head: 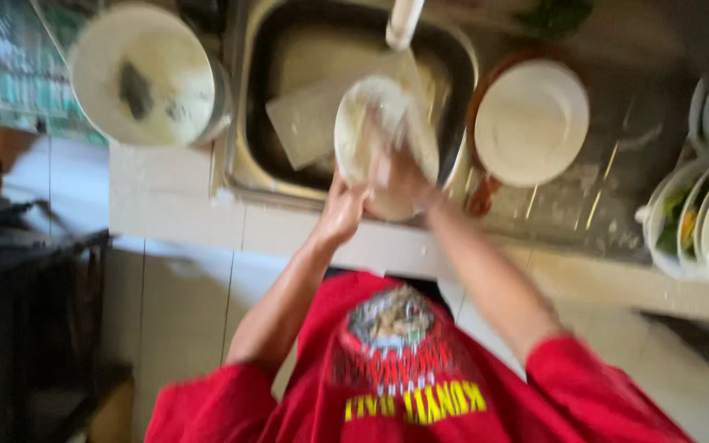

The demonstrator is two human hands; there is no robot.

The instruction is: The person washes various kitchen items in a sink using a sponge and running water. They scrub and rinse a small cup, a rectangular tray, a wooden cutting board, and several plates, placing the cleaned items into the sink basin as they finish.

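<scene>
At frame centre, left hand point(343, 212) is gripping a white plate's point(375, 123) lower rim; right hand point(401, 176) is pressing on its face, its finger spread too blurred to tell.

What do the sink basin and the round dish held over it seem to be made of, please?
The sink looks like stainless steel: grey, dull-shiny walls with soft reflections. The dish, gripped by the left hand and rubbed by the right hand, looks like glazed ceramic or perhaps melamine: off-white and smooth. The blur leaves that open.
</scene>
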